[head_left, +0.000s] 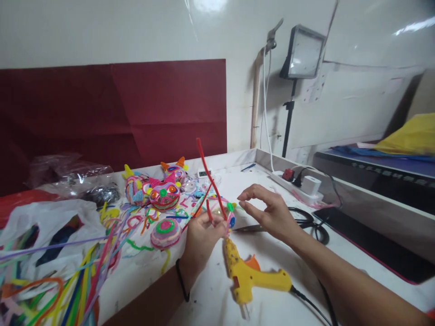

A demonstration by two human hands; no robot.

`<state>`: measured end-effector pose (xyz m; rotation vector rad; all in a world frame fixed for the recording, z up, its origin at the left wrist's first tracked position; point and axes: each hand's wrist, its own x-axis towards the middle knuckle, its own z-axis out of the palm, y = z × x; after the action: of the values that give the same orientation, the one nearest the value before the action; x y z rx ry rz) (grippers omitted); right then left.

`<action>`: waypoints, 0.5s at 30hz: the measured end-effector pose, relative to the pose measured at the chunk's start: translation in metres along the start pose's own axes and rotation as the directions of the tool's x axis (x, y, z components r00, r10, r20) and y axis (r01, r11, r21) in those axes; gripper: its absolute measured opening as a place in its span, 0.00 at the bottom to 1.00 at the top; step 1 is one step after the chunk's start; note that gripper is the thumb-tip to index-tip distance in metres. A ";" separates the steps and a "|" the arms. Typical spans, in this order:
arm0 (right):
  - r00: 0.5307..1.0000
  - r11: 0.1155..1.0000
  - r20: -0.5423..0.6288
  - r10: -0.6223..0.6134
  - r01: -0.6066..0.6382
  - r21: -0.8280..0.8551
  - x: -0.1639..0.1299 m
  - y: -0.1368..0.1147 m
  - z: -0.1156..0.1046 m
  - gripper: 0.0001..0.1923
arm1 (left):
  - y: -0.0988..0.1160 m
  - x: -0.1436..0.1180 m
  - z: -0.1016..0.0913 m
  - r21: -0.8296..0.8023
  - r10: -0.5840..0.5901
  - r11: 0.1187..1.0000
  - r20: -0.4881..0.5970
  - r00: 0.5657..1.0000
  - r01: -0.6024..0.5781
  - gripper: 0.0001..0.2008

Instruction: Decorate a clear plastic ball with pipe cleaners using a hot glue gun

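My left hand (pixel 204 237), with a black band on the wrist, pinches a red pipe cleaner (pixel 209 170) and a small colourful pipe-cleaner piece (pixel 231 217) with green and blue parts. The red stem sticks up high above the fingers, and a shorter red end stands beside it. Just right of this piece is my right hand (pixel 268 210), thumb and forefinger curved with their tips slightly apart; I see nothing between them. Below both hands a yellow glue gun (pixel 251 276) lies on the white table. Scissors (pixel 251 228) lie partly hidden behind the right hand.
Pipe-cleaner animal heads (pixel 165 194) and a round coiled piece (pixel 166 234) lie at left, near many loose pipe cleaners (pixel 81 280) and plastic bags. At right are a power strip (pixel 299 188), black cables and a black mat (pixel 377 244). A lamp (pixel 302 54) stands behind.
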<state>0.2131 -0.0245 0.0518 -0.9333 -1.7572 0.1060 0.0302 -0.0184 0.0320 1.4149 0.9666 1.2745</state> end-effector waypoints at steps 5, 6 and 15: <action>1.000 0.999 -0.004 -0.027 0.027 0.018 -0.002 -0.005 0.006 0.04 | -0.001 0.000 0.001 -0.059 0.005 0.998 -0.094 0.996 -0.011 0.03; 0.999 0.999 -0.005 -0.053 0.053 0.012 -0.003 -0.006 0.007 0.04 | -0.001 -0.001 0.001 -0.071 0.004 0.997 -0.102 0.995 -0.011 0.03; 0.940 0.922 0.052 -0.337 0.341 -0.183 -0.008 -0.013 0.010 0.07 | -0.010 0.001 0.002 -0.025 0.082 0.996 -0.056 0.995 -0.083 0.03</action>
<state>0.1988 -0.0354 0.0481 -0.7476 -1.9465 -0.2827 0.0323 -0.0156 0.0229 1.4176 0.9325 1.3889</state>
